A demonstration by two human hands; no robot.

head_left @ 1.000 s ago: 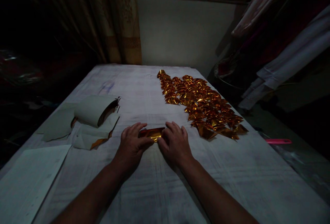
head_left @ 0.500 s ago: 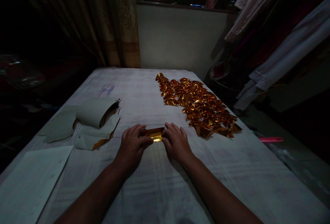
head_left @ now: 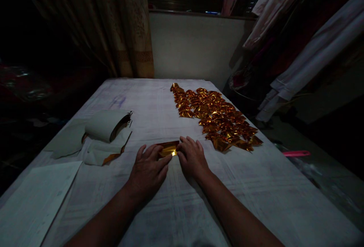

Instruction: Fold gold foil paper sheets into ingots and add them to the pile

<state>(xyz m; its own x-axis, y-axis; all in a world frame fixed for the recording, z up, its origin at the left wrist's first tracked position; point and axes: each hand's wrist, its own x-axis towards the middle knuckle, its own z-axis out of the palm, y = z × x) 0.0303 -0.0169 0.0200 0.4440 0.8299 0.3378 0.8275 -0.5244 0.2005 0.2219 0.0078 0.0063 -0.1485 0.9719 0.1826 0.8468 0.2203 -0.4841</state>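
Observation:
A small gold foil sheet (head_left: 168, 148) lies on the white cloth-covered table (head_left: 176, 209) in front of me. My left hand (head_left: 149, 171) rests flat beside it, fingers stretched out with the tips on the foil's left edge. My right hand (head_left: 191, 158) lies on the foil's right end, fingers curled down and pressing it against the table. To the right, a long spread of several folded gold foil pieces (head_left: 216, 116) runs from the table's far middle to its right edge.
A curled stack of grey-backed foil sheets (head_left: 105, 125) lies at the left, with loose sheets (head_left: 106, 151) under it. A pale paper sheet (head_left: 34, 201) sits at the near left corner. A curtain (head_left: 125, 27) hangs behind; clothes (head_left: 309, 49) hang at the right. A pink object (head_left: 297, 153) lies past the table's right edge.
My left hand has slid back toward me and flattened, uncovering more of the foil's left part. The right hand stays on the foil. The camera has tilted slightly upward.

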